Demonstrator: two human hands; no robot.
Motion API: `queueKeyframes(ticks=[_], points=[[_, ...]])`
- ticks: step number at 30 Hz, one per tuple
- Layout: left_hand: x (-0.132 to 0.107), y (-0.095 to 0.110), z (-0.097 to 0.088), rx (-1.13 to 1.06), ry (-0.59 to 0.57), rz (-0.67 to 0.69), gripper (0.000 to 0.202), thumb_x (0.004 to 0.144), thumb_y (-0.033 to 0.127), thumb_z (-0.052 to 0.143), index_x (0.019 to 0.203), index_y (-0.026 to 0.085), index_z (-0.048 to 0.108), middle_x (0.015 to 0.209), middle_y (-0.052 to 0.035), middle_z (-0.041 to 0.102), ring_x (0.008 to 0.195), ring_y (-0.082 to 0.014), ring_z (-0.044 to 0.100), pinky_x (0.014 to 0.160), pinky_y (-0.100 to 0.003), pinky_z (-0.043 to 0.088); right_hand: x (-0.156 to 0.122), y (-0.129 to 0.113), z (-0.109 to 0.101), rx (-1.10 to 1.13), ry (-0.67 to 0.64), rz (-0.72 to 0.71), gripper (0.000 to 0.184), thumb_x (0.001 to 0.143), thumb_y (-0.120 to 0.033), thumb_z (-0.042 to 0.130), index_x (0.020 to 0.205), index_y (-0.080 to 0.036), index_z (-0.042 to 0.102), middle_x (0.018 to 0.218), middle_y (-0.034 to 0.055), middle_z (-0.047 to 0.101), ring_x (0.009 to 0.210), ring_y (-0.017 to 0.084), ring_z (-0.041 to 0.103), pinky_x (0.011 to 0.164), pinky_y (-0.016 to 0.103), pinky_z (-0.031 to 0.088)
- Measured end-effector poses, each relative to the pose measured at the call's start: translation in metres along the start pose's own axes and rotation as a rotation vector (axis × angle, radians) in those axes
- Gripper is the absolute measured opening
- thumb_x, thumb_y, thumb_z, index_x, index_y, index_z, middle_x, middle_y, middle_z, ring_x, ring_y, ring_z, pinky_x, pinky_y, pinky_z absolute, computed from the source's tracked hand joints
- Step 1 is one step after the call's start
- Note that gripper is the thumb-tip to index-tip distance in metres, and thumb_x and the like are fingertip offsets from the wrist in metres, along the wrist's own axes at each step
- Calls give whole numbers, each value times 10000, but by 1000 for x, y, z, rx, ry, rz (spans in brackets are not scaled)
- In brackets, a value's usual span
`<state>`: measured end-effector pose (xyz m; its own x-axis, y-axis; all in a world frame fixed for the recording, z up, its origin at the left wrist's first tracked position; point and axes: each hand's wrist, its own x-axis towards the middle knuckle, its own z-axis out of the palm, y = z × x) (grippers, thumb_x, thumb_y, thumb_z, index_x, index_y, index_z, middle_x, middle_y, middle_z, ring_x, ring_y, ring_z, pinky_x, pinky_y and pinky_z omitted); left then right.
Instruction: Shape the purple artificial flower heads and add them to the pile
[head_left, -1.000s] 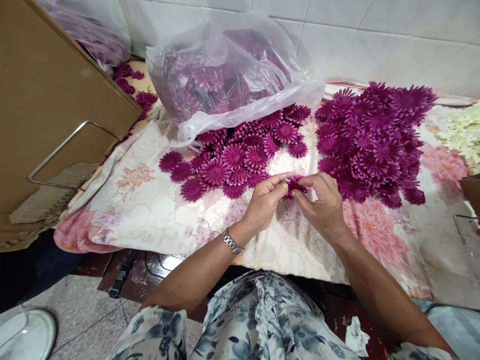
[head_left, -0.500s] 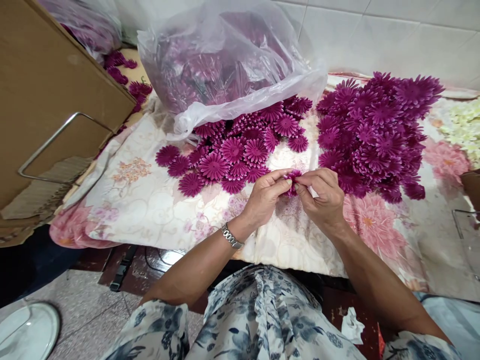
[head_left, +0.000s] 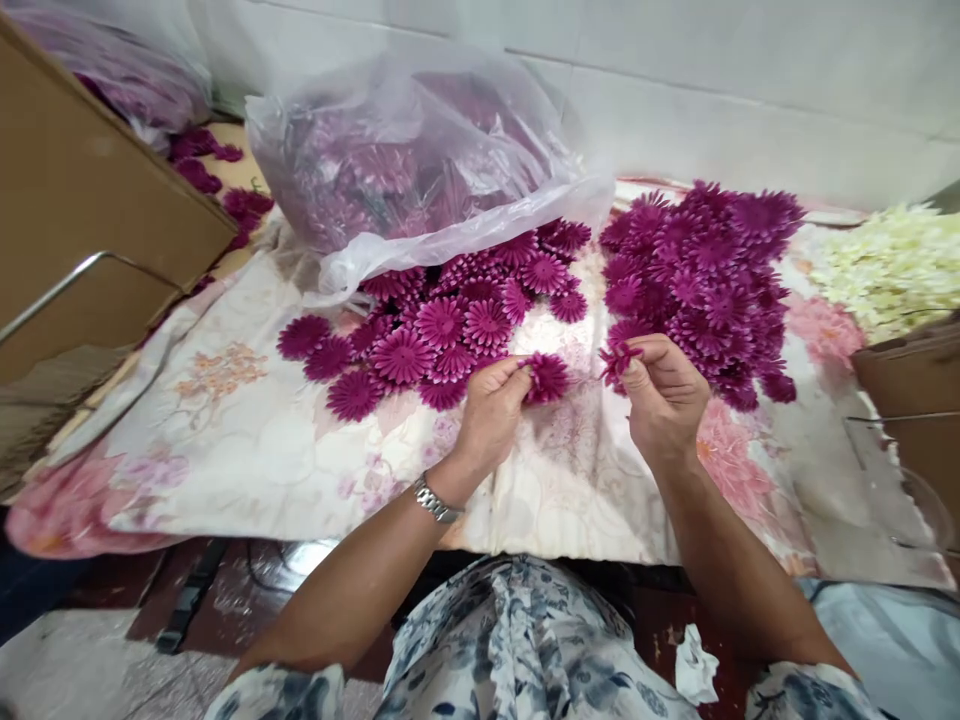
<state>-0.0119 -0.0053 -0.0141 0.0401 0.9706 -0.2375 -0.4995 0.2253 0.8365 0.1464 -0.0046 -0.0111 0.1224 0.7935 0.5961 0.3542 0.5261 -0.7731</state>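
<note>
Purple petals fan out from the fingertips of both hands, in front of the middle of the back edge of the cloth-covered table [head_left: 270, 490]. The left hand [head_left: 487, 405] has thumb and forefinger clamped on the left flower [head_left: 547, 379], whose petals point toward the right; a pinch at one side probably leaves most of the petals uncrushed. The right hand [head_left: 667, 395] has its thumb and forefinger closed on the right flower [head_left: 616, 366], tilted nearly side-on. The two flowers are apart, with bare cloth showing between them.

The plastic bag [head_left: 435, 150] lies along the back edge, close to the wall [head_left: 750, 90], its mouth toward the near edge. Loose flowers [head_left: 405, 352] spread out just in front of that mouth, which seems to keep them within easy reach of the left hand. The heap [head_left: 705, 275] lies further toward the right edge, behind the right hand, with a strip of cloth between it and the loose flowers, perhaps so the two lots stay separate. Pale flowers [head_left: 892, 265] sit apart near the back right corner.
</note>
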Motion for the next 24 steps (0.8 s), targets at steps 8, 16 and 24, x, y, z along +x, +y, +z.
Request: queueKeyframes(ticks=[8, 16, 24], points=[[-5, 10, 4, -52, -52, -158, 211, 629, 272, 734, 777, 134, 675, 709, -9, 662, 617, -119, 605, 612, -275, 534, 70, 10, -90, -955, 206, -313, 199, 782, -221, 640, 971, -187, 693, 933, 95, 689, 912, 263, 630, 834, 479, 483], [-10, 6, 10, -76, -109, -226, 222, 624, 270, 752, 785, 131, 690, 678, -2, 630, 633, -93, 554, 603, -217, 481, 36, -16, -46, -676, -164, -390, 95, 830, -173, 599, 898, -173, 665, 820, 61, 666, 772, 164, 616, 675, 306, 512], [-11, 5, 9, -219, -157, -285, 171, 624, 228, 758, 629, 133, 615, 567, 29, 535, 546, -63, 495, 527, -176, 427, 5, -11, -3, -599, -405, -427, 64, 854, -245, 577, 843, -191, 608, 813, 51, 634, 793, 174, 560, 732, 339, 449]])
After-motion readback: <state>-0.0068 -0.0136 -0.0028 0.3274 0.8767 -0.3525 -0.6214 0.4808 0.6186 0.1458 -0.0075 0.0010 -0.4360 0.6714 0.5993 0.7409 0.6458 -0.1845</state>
